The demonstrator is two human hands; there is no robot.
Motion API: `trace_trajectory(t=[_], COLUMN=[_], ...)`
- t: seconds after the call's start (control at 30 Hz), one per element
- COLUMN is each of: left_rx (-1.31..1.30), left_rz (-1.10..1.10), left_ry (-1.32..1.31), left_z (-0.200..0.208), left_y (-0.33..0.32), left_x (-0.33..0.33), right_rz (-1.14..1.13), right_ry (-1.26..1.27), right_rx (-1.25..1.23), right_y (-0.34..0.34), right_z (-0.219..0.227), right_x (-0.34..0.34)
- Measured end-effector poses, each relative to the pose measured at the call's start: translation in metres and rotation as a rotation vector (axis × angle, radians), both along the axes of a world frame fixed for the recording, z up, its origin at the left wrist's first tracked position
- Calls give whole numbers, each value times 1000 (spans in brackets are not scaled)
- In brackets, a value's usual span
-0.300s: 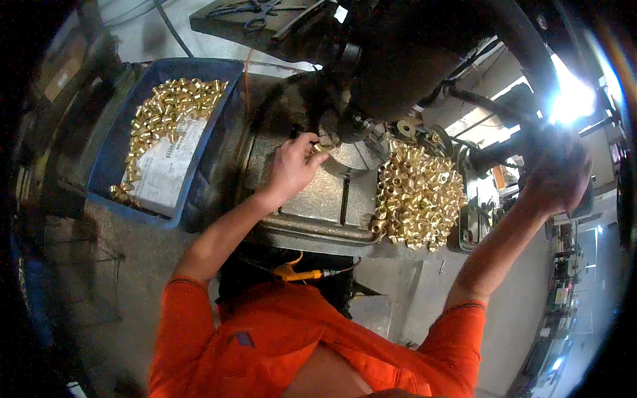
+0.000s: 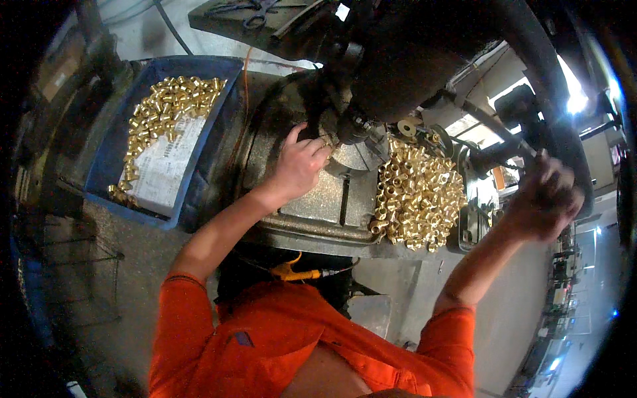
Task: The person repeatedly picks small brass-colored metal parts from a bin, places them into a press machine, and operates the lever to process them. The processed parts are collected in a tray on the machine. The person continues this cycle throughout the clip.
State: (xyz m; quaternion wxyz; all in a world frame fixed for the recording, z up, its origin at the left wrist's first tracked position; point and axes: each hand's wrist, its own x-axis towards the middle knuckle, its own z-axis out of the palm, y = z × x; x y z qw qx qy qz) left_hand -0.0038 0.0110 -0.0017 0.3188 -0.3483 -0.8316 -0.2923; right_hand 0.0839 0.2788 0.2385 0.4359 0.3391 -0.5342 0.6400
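Note:
My left hand (image 2: 302,167) reaches over the machine's metal table, thumb and fingers pinched on a small brass fitting (image 2: 328,154) beneath the dark spindle head (image 2: 358,125). Most of that fitting is hidden by my fingers. Off to the right, my right hand (image 2: 547,199) is raised and somewhat blurred, its fingers curled at the end of a dark lever (image 2: 491,123). A heap of brass fittings (image 2: 421,196) lies on the table's right side, between my two hands.
At left stands a blue bin (image 2: 189,202) with more brass fittings (image 2: 176,106) and a white printed sheet (image 2: 159,166). A yellow air gun (image 2: 298,273) hangs below the table's front edge. Scissors-like tools (image 2: 255,16) lie on a ledge at the back.
My right hand has come down and slightly left, with more of the lever showing. My left hand has shifted a little right, closer under the spindle, and its index finger has lifted.

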Motion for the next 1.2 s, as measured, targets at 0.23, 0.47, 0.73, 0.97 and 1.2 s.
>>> trace_trajectory(t=[0.23,0.47,0.73,0.97,1.2], left_rx=[-1,13,-81,-77,-100], left_rz=[26,-16,-88,-400,-408], left_ry=[-1,8,-95,27,22], left_z=[1,-1,40,44,34], left_y=[-5,-4,0,40,28], left_x=[3,-6,38,78,76], right_rz=[-268,-315,-403,-471,-389], right_ry=[184,158,-446,-701,-966], right_rx=[-8,21,564,853,677], right_y=[-28,-21,-30,-90,-19], right_z=[-106,-120,-116,-186,-201], right_x=[23,27,44,62,48])
